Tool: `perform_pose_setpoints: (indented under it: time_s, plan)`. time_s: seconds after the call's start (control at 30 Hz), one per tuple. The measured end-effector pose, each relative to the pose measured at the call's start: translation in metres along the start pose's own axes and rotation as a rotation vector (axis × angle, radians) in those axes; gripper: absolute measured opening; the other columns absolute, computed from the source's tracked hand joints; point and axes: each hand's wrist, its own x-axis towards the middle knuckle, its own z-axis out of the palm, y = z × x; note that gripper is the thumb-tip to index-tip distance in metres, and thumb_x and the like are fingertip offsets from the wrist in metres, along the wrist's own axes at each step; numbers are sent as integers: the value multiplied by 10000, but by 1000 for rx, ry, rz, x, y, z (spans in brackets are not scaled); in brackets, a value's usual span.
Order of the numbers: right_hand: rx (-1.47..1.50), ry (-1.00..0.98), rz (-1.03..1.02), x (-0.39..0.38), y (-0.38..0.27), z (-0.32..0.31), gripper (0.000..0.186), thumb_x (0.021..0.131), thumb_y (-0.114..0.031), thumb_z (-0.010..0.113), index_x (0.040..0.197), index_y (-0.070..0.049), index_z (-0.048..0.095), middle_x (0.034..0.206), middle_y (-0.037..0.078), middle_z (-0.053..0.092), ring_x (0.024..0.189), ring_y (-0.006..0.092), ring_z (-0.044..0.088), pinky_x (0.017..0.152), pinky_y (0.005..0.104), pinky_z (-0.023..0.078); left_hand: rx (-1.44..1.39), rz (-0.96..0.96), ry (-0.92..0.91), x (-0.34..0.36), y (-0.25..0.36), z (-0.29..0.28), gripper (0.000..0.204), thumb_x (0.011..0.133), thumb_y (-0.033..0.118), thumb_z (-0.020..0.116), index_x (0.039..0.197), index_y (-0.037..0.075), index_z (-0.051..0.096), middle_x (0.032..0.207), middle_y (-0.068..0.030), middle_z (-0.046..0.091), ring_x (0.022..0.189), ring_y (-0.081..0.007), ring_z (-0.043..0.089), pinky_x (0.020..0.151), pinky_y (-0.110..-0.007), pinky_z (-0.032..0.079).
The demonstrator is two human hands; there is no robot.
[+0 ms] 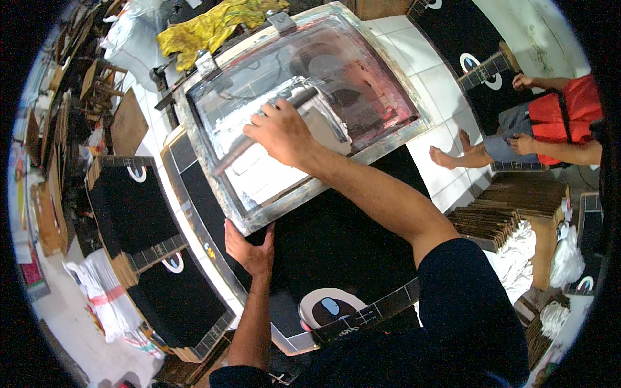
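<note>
My right hand point(281, 134) is closed over the top of a long squeegee point(236, 157), which lies slantwise across a screen-printing frame point(294, 205). White ink point(259, 178) covers much of the mesh around the blade, and reddish stains point(381, 97) mark the mesh's right side. At the frame's near left corner, my left hand point(251, 253) grips the edge between thumb and fingers. Below the frame spreads a black panel point(343, 233) printed with a white and blue eye shape point(330, 305). The frame hides the panel's far part.
Metal clamps point(206, 63) hold the frame's far side, near a yellow cloth point(217, 29). More printed black panels point(129, 197) stand at left. A person in a red top point(566, 119) sits at right, above stacked cardboard point(485, 226) and a white cloth bundle point(517, 258).
</note>
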Motion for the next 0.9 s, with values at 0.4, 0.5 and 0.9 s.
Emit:
perform_pose_setpoints:
  time_s: [0.4,0.5,0.9]
  plan:
    - [-147,-181,351,19,37,14,263,968,-160,590,1179,-185,747,1103,59,731,1120,254,650,970,480,433,15,58,46,0,3,1,1124,692,325,925,1568,-61,336,1396,-289,543,1262,-451,523,1081,-516,393]
    - [-114,-164,412,8,23,3,232,965,-145,603,1150,-154,742,1085,66,730,1099,262,652,977,491,430,16,53,37,-1,4,1,1114,714,357,923,1565,-57,335,1413,-292,531,1290,-449,509,1098,-522,378]
    - [-59,-85,557,-42,-33,-30,154,897,-79,669,1039,-102,721,1004,76,708,1004,271,652,907,484,434,-16,-4,-5,0,3,-3,1112,729,416,922,1550,-55,339,1451,-280,511,1345,-430,489,1137,-521,344]
